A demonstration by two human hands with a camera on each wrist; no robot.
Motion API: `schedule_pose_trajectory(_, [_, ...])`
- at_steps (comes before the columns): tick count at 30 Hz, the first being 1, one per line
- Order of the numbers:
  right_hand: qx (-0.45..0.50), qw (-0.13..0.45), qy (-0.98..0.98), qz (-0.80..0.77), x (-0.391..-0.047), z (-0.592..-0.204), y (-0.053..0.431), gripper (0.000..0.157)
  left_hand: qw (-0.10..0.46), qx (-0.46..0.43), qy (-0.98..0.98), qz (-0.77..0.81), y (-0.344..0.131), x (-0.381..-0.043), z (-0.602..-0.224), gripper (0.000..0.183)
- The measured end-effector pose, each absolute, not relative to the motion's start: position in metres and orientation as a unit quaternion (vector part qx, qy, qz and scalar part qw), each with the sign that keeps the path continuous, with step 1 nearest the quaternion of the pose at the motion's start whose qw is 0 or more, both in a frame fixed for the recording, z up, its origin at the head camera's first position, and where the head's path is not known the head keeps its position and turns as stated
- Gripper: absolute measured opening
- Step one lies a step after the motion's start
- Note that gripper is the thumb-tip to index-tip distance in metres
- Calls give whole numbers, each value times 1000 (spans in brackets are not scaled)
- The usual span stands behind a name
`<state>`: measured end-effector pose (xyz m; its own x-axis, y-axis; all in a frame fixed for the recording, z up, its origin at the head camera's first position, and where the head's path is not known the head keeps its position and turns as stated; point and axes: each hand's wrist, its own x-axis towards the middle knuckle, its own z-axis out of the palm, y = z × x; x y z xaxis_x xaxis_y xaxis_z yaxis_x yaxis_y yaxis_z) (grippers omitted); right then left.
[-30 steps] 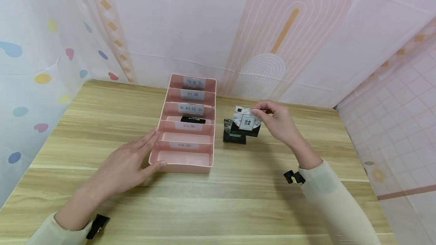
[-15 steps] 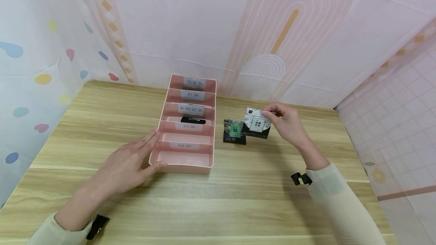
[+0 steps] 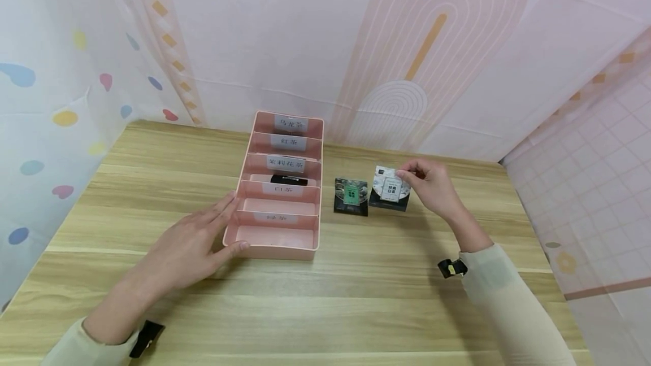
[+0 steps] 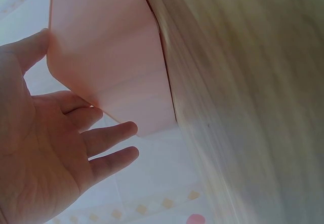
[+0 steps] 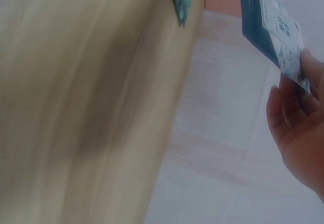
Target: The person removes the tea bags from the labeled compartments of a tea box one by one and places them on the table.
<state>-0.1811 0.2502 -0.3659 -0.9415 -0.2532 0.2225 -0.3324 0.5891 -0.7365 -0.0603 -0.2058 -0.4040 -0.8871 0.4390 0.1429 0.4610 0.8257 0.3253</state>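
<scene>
White-and-black sachet [image 3: 389,189] — pinched by right hand [image 3: 432,185], raised off table [image 3: 325,315], beside green-labelled sachet [image 3: 351,196] lying there. Both seemingly left to stow; dark packet [image 3: 288,180] already inside pink tray [image 3: 287,253], middle compartment [image 3: 259,178]. Left hand [image 3: 188,247] — fingers extended, touching tray.

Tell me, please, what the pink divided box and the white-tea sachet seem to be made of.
Pink divided box: probably molded plastic, satin finish; smooth walls, rounded corners. White-tea sachet: perhaps laminated film or coated paper, seemingly smooth; thin, flat and printed.
</scene>
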Motion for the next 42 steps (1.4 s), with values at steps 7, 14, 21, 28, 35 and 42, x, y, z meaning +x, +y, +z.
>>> schedule_pose_trajectory(7, [150, 28, -895, 419, -187, -377, 257, 11, 28, -234, -956, -177, -205, -61, -405, 83])
schedule_pose_trajectory(14, [139, 11, -896, 421, -193, -386, 262, 9, 27, -235, -955, -177, -206, -60, -405, 83])
schedule_pose_trajectory(21, [150, 3, -892, 427, -200, -398, 267, 10, 25, -236, -955, -177, -205, -60, -404, 84])
schedule_pose_trajectory(28, [140, -16, -901, 411, -207, -406, 268, 10, 27, -234, -956, -176, -206, -60, -405, 82])
schedule_pose_trajectory(35, [122, -40, -910, 395, -211, -411, 269, 10, 31, -234, -955, -178, -206, -60, -406, 82])
schedule_pose_trajectory(42, [103, -59, -914, 389, -215, -420, 270, 12, 27, -232, -955, -181, -206, -60, -405, 81])
